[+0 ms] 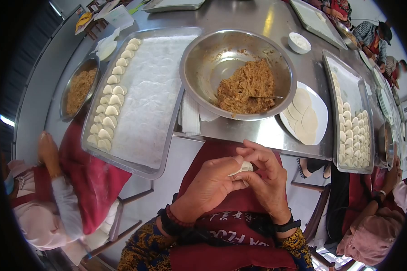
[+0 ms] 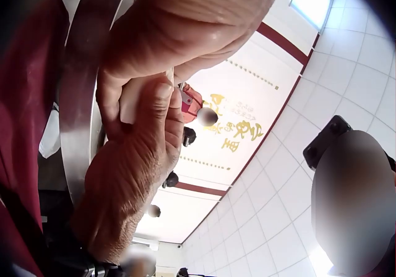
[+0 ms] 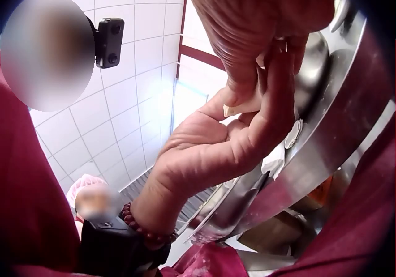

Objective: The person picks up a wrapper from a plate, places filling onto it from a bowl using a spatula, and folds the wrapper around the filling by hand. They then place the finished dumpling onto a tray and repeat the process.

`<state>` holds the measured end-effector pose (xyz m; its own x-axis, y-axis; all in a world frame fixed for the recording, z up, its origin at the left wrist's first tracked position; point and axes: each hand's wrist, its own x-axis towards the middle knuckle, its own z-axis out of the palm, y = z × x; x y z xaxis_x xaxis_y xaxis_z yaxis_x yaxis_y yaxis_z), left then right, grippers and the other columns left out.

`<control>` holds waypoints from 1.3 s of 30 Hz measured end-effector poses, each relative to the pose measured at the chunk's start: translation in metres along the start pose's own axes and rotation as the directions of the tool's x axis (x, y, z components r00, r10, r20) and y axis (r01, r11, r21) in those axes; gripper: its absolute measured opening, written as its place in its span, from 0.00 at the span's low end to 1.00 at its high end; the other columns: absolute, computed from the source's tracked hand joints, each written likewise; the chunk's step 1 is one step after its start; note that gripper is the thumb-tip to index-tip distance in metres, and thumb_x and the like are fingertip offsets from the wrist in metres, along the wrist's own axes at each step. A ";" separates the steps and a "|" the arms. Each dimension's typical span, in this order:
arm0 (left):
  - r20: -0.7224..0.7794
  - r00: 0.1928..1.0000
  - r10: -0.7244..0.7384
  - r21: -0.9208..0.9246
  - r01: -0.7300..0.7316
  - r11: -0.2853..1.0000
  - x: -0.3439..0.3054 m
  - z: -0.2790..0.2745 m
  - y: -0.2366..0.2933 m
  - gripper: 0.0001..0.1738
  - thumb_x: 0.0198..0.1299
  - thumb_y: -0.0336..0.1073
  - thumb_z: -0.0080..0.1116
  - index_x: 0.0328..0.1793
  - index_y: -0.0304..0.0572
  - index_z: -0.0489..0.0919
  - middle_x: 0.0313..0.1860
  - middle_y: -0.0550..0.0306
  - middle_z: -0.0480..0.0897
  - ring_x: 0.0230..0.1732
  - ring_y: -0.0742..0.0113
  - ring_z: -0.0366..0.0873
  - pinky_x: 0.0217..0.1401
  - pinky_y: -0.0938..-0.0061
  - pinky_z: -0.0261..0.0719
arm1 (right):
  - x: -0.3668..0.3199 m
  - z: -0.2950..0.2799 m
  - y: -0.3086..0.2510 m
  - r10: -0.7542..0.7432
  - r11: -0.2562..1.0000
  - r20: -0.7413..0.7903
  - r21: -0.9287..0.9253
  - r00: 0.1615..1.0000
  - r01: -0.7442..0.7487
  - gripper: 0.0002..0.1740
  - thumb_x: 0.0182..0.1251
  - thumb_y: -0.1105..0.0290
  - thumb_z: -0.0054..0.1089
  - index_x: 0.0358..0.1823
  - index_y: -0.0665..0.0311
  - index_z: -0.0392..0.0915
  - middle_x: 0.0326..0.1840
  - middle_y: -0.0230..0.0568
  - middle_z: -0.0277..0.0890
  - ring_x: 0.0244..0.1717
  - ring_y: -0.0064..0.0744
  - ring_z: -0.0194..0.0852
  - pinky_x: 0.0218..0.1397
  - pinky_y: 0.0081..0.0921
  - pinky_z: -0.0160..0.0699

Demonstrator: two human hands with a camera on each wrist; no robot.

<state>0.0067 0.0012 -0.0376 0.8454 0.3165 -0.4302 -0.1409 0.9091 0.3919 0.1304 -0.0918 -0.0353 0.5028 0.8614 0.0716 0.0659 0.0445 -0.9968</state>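
Note:
Over my lap, just off the table edge, my left hand (image 1: pixel 212 183) and right hand (image 1: pixel 264 180) meet around a small pale dumpling (image 1: pixel 243 169). Thumbs and fingers of both hands pinch its edge, and much of it is hidden behind them. In the left wrist view a strip of pale dough (image 2: pixel 132 101) shows between the fingers. The right wrist view shows a small corner of the dumpling (image 3: pixel 238 108) by the thumb. Ahead of the hands stands a steel bowl (image 1: pixel 203 97) of brown filling (image 1: pixel 246 88), a utensil stuck in it.
Left of the bowl, a floured tray (image 1: pixel 144 113) holds rows of dumplings (image 1: pixel 109 110). A white plate (image 1: pixel 320 113) of round wrappers (image 1: pixel 303 115) lies right of it. Farther right is another dumpling tray (image 1: pixel 371 153). People sit close on both sides. A small white bowl (image 1: pixel 299 43) stands behind the plate.

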 end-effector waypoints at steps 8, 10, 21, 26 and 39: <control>0.056 0.998 -0.014 -0.061 0.017 0.998 0.003 -0.001 0.000 0.26 0.77 0.49 0.40 0.64 0.31 0.69 0.60 0.45 0.75 0.61 0.59 0.76 0.69 0.53 0.72 | 0.001 -0.010 0.015 -0.191 0.961 0.151 -0.173 0.970 0.216 0.13 0.59 0.81 0.67 0.46 0.66 0.81 0.59 0.55 0.77 0.63 0.42 0.76 0.60 0.33 0.81; 0.092 0.995 -0.038 -0.210 0.057 0.976 0.003 -0.003 -0.001 0.30 0.78 0.53 0.33 0.68 0.32 0.64 0.62 0.45 0.73 0.64 0.58 0.73 0.73 0.54 0.68 | 0.000 -0.008 0.017 -0.162 0.981 0.086 -0.098 0.983 0.170 0.13 0.60 0.82 0.66 0.46 0.66 0.81 0.57 0.54 0.78 0.63 0.42 0.76 0.60 0.32 0.80; 0.027 1.000 0.000 -0.184 0.005 0.983 0.003 -0.003 -0.013 0.27 0.77 0.50 0.40 0.65 0.32 0.67 0.62 0.47 0.73 0.65 0.59 0.72 0.74 0.58 0.67 | 0.002 -0.004 0.003 -0.021 0.999 0.023 -0.032 1.000 0.021 0.11 0.59 0.83 0.65 0.43 0.66 0.83 0.52 0.48 0.81 0.62 0.38 0.76 0.60 0.30 0.80; 0.026 0.999 0.027 -0.110 -0.024 0.994 0.000 0.002 -0.011 0.25 0.76 0.49 0.43 0.62 0.31 0.70 0.60 0.48 0.75 0.63 0.60 0.74 0.72 0.57 0.69 | 0.004 -0.014 0.009 -0.227 0.938 0.153 -0.231 0.962 0.258 0.09 0.58 0.82 0.66 0.40 0.65 0.83 0.52 0.46 0.81 0.61 0.38 0.77 0.58 0.29 0.81; 0.058 0.998 0.032 -0.003 -0.032 0.999 -0.002 0.006 -0.008 0.30 0.77 0.52 0.38 0.64 0.30 0.70 0.58 0.49 0.76 0.61 0.63 0.75 0.69 0.57 0.72 | -0.002 -0.009 0.001 0.086 0.995 0.043 -0.044 0.995 -0.084 0.14 0.59 0.82 0.66 0.46 0.65 0.82 0.56 0.47 0.81 0.65 0.40 0.75 0.61 0.31 0.79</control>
<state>0.0087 -0.0079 -0.0351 0.8688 0.3293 -0.3699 -0.1692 0.8993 0.4034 0.1373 -0.0982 -0.0363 0.4694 0.8828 -0.0157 0.0616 -0.0504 -0.9968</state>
